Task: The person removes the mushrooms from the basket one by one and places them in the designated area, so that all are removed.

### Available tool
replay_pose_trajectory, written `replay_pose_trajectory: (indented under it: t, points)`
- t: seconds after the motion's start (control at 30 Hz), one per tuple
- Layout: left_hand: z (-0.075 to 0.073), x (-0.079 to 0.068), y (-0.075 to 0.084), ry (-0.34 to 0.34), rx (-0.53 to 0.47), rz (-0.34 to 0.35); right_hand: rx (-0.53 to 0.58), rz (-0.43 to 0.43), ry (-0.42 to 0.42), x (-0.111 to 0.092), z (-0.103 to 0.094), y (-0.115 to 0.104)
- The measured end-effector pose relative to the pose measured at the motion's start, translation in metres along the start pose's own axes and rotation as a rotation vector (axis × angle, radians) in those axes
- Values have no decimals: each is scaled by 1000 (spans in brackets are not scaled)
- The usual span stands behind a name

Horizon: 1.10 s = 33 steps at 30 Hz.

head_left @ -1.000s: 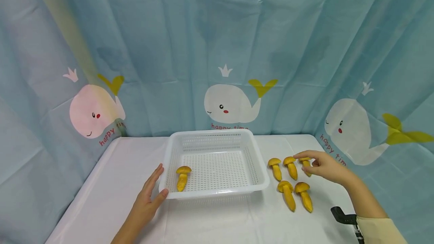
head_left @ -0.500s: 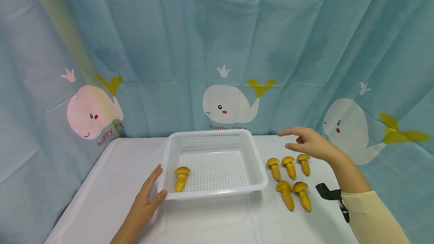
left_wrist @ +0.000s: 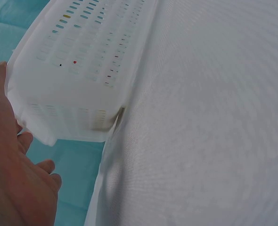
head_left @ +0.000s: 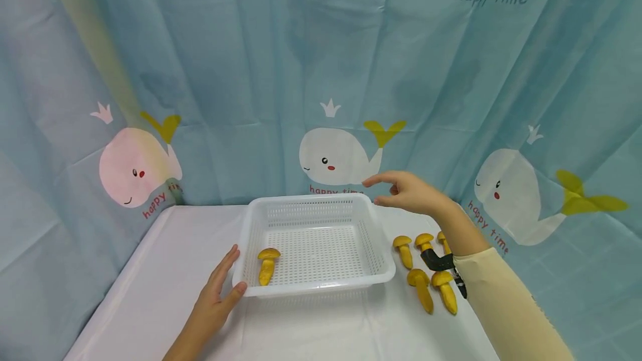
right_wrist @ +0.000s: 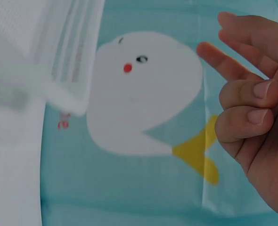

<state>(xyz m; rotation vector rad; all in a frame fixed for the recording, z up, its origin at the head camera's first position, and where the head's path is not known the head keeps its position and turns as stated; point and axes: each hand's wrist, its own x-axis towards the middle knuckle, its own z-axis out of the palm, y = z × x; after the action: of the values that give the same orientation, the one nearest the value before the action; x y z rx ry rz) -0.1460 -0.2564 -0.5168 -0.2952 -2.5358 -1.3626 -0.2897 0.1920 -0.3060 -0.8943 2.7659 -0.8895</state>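
A white perforated plastic basket (head_left: 321, 284) stands on the table, with one yellow mushroom (head_left: 268, 266) lying in its left front part. My left hand (head_left: 213, 299) rests against the basket's near left corner, fingers straight along the side and thumb at the front rim. In the left wrist view, fingertips meet the basket (left_wrist: 49, 84) at its edge. Above the basket's far right corner my right hand (head_left: 408, 191) hovers; thumb and index finger reach out apart. The right wrist view shows nothing in that hand (right_wrist: 257, 99), its outer fingers folded loosely.
Right of the basket lie several more mushrooms (head_left: 420, 288) in two rows, some partly covered by a black wrist strap (head_left: 437, 261) and a cream sleeve (head_left: 501, 299). A white cloth covers the table (head_left: 311, 327). Behind hangs a blue curtain (head_left: 241, 82) printed with whales.
My right hand has left the far right mushroom, rising and moving left toward the basket's back right corner, with nothing in it. The left hand and the basket have stayed put.
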Motion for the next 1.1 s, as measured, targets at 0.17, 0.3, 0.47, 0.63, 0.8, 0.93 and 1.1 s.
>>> replay_pose_trajectory:
  t: [0.17,0.3,0.47,0.63,0.8,0.93,1.1]
  points:
    - [2,1,-1,3,-9,12,66,-66,-36,30,17,-13]
    - [3,1,-4,1,-11,7,100,-93,-68,53,32,-22]
    - [2,1,-6,3,-3,-15,133,-117,-113,77,49,-34]
    - [1,0,-7,1,1,-7,81,-157,-140,98,71,-44]
    - [2,-2,-6,0,8,-24,29,-180,-163,113,95,-51]
    - [3,-3,-5,-6,14,-34,50,-174,-196,123,112,-54]
    - [1,1,-5,-11,10,-23,70,-173,-243,140,134,-57]
